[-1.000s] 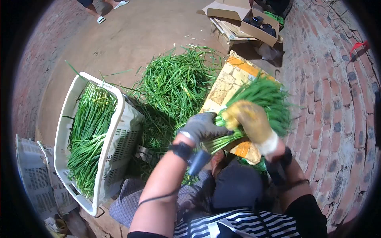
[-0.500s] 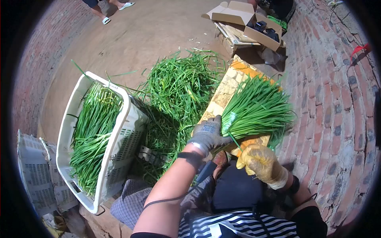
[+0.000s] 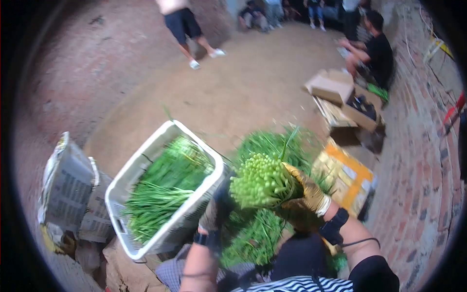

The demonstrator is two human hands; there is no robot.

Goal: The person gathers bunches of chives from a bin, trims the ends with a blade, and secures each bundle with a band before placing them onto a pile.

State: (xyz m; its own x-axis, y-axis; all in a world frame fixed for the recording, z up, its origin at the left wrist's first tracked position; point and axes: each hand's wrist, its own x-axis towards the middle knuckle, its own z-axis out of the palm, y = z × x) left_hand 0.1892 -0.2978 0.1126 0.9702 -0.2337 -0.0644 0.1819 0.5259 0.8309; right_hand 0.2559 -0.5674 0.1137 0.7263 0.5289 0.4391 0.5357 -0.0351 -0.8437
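Observation:
A bundle of green stalks (image 3: 262, 182) is raised in front of me, its pale cut ends facing the camera. My right hand (image 3: 309, 194), in a yellow glove, is wrapped round the bundle from the right. My left hand (image 3: 216, 204), in a dark grey glove, is blurred at the bundle's left, beside the crate rim; its fingers cannot be made out. Left of it, a white plastic crate (image 3: 114, 194) holds more green stalks (image 3: 160, 192). Loose green leaves (image 3: 253, 238) lie in a heap below and behind the bundle.
A taped cardboard box (image 3: 348, 182) stands at the right, with an open carton (image 3: 333, 87) farther back. A person in black (image 3: 379, 56) sits by the brick wall (image 3: 411, 160). Another person (image 3: 182, 24) stands at the back left. White sacks (image 3: 70, 190) are at the left.
The bundle has left the taped box and moved left, cut ends now toward the camera. My right hand now grips it; my left hand has moved toward the crate. The view has tilted up.

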